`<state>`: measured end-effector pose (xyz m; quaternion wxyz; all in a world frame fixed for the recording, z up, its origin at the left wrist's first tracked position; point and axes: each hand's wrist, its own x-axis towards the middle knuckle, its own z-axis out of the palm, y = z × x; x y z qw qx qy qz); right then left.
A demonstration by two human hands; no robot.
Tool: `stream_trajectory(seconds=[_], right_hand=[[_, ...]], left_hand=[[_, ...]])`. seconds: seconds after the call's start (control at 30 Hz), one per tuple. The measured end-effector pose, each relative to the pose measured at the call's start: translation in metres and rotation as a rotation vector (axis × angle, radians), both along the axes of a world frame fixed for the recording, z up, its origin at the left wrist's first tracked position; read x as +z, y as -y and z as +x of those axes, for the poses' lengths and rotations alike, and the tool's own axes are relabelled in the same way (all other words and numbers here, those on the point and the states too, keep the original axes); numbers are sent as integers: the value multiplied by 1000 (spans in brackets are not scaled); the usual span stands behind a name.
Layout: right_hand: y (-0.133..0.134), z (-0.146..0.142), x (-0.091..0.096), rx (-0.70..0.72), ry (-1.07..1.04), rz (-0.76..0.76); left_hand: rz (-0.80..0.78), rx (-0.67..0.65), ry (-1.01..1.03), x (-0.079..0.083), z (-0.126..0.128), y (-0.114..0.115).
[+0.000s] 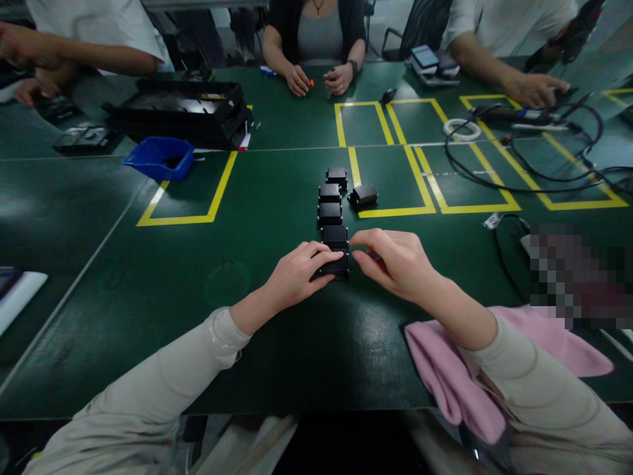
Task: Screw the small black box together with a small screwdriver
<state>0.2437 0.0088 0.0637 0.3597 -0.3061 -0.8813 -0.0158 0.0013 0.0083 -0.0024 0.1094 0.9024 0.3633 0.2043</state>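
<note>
Several small black box-shaped parts with shiny corner studs stand in a row running away from me on the green table. My left hand (304, 269) is closed on the nearest black box (337, 265), fingers on top and thumb at its near side. Just right of that box is my right hand (395, 260), thumb and forefinger curled close together at its edge; whatever lies between them is too small to make out. The following black box (335, 235) sits directly behind the held one. Off to the right of the row lies a loose black box (363, 195), turned at an angle.
A blue bin (161, 158) and stacked black trays (182, 112) are at the left. Yellow tape (395, 212) marks rectangles on the table. Black cables (524, 188) coil at the right, and a pink cloth (445, 363) lies under my right forearm. Three people sit opposite.
</note>
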Motion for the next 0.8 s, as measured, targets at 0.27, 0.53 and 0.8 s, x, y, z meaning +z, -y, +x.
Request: stream_trajectory(seconds=[0.27, 0.53, 0.8], right_hand=[[0, -1, -2, -12, -20, -13], [0, 1, -1, -2, 10, -23], [0, 1, -1, 14, 12, -18]], left_hand=[[-13, -6, -2, 1, 0, 0], [-21, 2, -4, 0, -1, 0], [-24, 2, 1, 2, 0, 1]])
